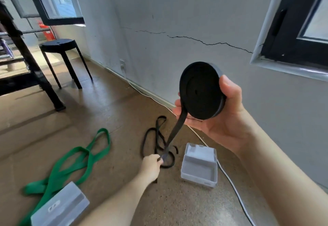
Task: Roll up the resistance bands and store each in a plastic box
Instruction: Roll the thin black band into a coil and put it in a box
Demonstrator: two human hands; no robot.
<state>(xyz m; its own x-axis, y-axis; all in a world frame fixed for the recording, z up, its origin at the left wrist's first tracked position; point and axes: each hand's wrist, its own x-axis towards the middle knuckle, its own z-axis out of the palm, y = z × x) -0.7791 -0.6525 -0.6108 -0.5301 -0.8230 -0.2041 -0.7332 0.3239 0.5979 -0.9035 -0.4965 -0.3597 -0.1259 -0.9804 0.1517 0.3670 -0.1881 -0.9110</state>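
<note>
A black resistance band is wound into a thick roll [200, 90], held up in front of the wall by my right hand [223, 117], thumb on its right edge and fingers under it. A loose tail runs down from the roll to my left hand [150, 165], which pinches it low near the floor. The rest of the black band [152, 137] lies in loops on the floor. A green resistance band [74, 158] lies unrolled to the left. An open clear plastic box [199, 165] sits on the floor at the right. A closed clear box [60, 206] lies at the lower left.
A black stool [62, 48] and a black table leg [30, 62] stand at the left. A white cable [234, 186] runs along the floor by the wall and past the open box. The floor is brown cork.
</note>
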